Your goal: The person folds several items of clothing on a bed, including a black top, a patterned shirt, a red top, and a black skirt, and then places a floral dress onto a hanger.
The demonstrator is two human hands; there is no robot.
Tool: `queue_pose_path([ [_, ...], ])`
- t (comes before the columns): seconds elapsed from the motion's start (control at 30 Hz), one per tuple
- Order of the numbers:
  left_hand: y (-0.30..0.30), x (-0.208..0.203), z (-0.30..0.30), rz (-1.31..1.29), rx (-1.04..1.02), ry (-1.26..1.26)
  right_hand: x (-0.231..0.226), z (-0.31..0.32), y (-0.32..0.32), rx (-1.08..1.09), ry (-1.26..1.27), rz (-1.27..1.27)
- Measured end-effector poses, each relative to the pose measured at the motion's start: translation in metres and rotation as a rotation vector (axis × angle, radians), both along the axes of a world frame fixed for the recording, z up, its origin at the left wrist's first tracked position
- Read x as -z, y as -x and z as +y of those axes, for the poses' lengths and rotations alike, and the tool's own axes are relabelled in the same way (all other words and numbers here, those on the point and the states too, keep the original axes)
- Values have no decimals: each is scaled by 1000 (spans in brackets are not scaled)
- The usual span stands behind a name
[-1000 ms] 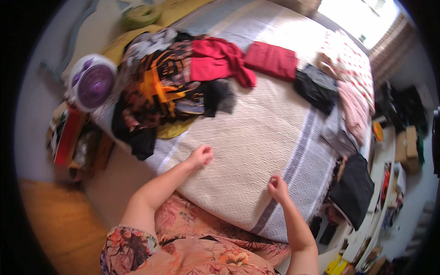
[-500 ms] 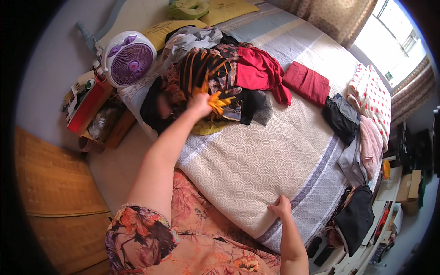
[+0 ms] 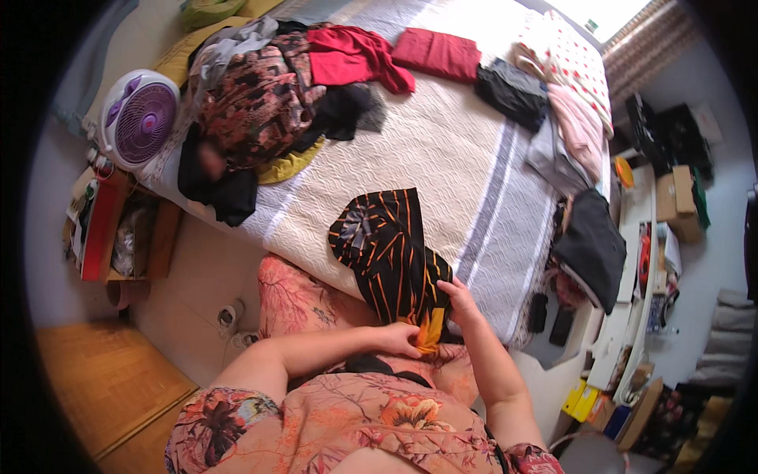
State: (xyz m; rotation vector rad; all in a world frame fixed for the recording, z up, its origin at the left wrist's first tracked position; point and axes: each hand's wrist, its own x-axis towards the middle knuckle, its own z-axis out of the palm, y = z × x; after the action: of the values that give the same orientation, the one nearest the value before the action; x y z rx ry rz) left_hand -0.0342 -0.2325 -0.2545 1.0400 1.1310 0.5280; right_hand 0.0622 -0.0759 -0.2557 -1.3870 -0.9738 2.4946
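Note:
A black garment with orange stripes [image 3: 387, 261] lies partly spread on the bed's near edge and hangs toward my lap. My left hand [image 3: 399, 338] is closed on its yellow-orange end. Higher up on the right side, my right hand [image 3: 462, 302] pinches the garment's edge between thumb and fingers. What kind of garment it is, I cannot tell. Beyond it to the left is a heap of clothes with a dark floral-patterned piece [image 3: 257, 103] on top, a red garment [image 3: 351, 57] and a mustard-yellow cloth [image 3: 290, 163] at its lower side.
A folded dark red cloth [image 3: 437, 54], black folded clothing [image 3: 512, 93], a pink towel [image 3: 575, 130] and a heart-patterned white cover [image 3: 564, 54] line the bed's far right. A purple-and-white fan [image 3: 142, 120] stands at the left. A cluttered white shelf [image 3: 632, 284] runs along the right.
My left hand has drawn the striped garment from the heap to the near bed edge. My right hand has left the bedspread and now holds the garment too. The view has shifted.

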Motion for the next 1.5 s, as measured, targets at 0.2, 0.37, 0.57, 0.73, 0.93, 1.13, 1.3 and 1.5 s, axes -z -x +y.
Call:
queue_pose_path([
  [0.2, 64, 9, -3, 314, -267, -66, -65, 13, -36, 369, -168, 492],
  [0.37, 47, -85, 39, 351, -320, -749, -131, -13, -43, 102, -569, 481],
  [0.57, 22, -102, 49, -653, -668, -98, -142, -33, -50, -352, -1179, 293],
  [0.73, 31, -121, 41, -777, -742, -28, -108, -22, -75, -118, -1033, -43],
  [0.93, 26, -175, 40, -621, -643, -149, -71, -18, -31, -195, -954, 127],
  [1.13, 47, -239, 31, -377, -460, -452, -73, -5, 6, -160, -1008, 258],
  [1.3, 117, -267, 43, 535, -483, -1029, -116, 65, -55, -201, -1500, -421],
  [1.5, 185, -243, 71, 1053, -591, -1121, -218, 110, -78, 74, -1062, -76],
])
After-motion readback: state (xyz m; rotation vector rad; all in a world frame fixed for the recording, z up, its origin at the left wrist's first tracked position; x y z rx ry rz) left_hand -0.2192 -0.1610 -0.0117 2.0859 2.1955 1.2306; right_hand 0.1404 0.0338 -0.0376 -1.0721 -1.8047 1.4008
